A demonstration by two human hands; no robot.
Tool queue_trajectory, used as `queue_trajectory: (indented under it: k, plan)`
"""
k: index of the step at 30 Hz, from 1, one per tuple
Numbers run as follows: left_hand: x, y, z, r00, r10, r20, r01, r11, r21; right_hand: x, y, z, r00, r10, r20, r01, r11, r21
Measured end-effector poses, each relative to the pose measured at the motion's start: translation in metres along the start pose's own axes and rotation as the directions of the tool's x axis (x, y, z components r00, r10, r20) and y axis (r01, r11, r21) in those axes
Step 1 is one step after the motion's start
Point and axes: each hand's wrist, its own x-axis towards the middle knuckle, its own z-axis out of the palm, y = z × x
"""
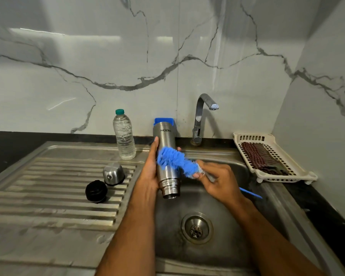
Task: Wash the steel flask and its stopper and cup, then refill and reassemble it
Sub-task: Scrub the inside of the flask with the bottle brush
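Observation:
My left hand (150,168) grips the steel flask (166,136) over the sink basin, its open threaded mouth pointing down toward me and its base up. My right hand (219,182) holds a blue bottle brush (175,161) by the handle, and the bristles lie across the flask's side. The steel cup (113,173) stands upside down on the ribbed drainboard (48,196). Just in front of it lies the black stopper (96,191).
A clear plastic water bottle (124,135) with a green cap stands at the back of the drainboard. The tap (202,114) rises behind the sink (217,253). A white basket (273,156) holding a checked cloth sits at right. A blue holder (163,120) is behind the flask.

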Motion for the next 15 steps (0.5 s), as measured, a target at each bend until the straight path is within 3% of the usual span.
queue_trajectory:
  k: [3,5,7,10,15]
  plan:
    - [0.002,0.001,-0.002,1.000,0.010,-0.011,-0.010,0.997,-0.077,-0.007,0.001,-0.002,0.996,-0.081,0.038,0.082,0.996,-0.043]
    - [0.002,0.001,-0.004,0.999,0.006,-0.049,-0.005,1.000,0.016,-0.005,0.001,0.002,0.996,-0.084,-0.007,0.083,0.995,-0.062]
    - [0.001,0.000,-0.003,0.998,0.008,-0.056,-0.001,0.992,0.125,0.002,0.001,0.004,0.994,0.003,-0.113,-0.008,0.999,-0.049]
    - [-0.004,-0.007,0.003,0.997,-0.029,0.075,0.028,0.999,0.018,0.016,0.000,0.003,0.957,0.170,-0.236,-0.182,0.983,-0.030]
    - [0.001,-0.011,0.005,0.996,0.014,0.089,-0.016,0.999,0.030,0.021,-0.005,0.008,0.946,0.261,-0.191,-0.267,0.964,-0.006]
